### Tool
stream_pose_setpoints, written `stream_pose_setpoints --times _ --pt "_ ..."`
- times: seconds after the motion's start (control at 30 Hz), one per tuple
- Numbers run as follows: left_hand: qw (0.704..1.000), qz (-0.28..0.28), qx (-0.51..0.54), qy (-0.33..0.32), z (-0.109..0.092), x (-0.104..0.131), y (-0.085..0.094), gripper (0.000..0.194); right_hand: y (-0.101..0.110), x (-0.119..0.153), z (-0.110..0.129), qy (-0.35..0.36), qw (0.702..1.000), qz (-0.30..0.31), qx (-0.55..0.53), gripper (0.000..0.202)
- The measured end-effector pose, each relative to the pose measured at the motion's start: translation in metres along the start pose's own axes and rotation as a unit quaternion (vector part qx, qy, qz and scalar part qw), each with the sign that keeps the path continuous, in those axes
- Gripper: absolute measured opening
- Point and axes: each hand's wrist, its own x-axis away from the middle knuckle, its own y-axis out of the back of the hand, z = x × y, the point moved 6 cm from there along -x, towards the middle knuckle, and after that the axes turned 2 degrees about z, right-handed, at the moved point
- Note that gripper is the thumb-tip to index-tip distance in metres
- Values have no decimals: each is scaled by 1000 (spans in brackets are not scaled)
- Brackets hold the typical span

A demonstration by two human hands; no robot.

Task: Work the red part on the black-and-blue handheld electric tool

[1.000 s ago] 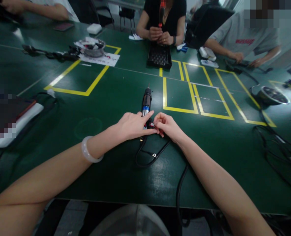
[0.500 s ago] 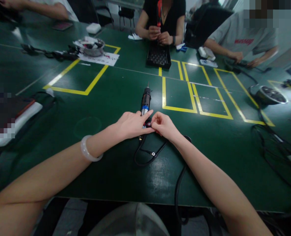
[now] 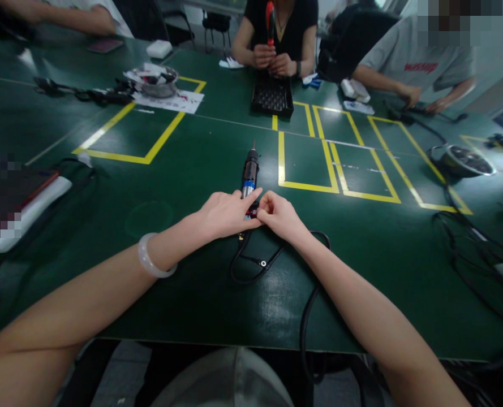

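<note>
Head view: electric screwdriver [image 3: 251,167] lay flat.
My left hand [image 3: 223,216]: covered it, grip unclear.
My right hand [image 3: 280,216]: pinched shut, contents hidden.
Work: seemed unfinished.

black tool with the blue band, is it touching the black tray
Apart: the head view shows green tabletop between the far end of the tool and the black tray.

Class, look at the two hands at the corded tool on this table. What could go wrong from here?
1. The long black cable loops near the hands and hangs over the edge of the smooth green table; a snag might tug the black, silver and blue cylindrical tool.
2. The right hand pinches a small red-and-black part, mostly hidden by fingers; it could slip unnoticed.
3. The thin metal bit is exposed and could prick someone.
</note>
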Motion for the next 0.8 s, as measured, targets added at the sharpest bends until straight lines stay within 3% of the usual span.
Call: stream_pose_setpoints --times 0.8 --pt "1000 -3 -10 7 -2 0 -1 81 -1 0 -7 35 994 43 -99 9"
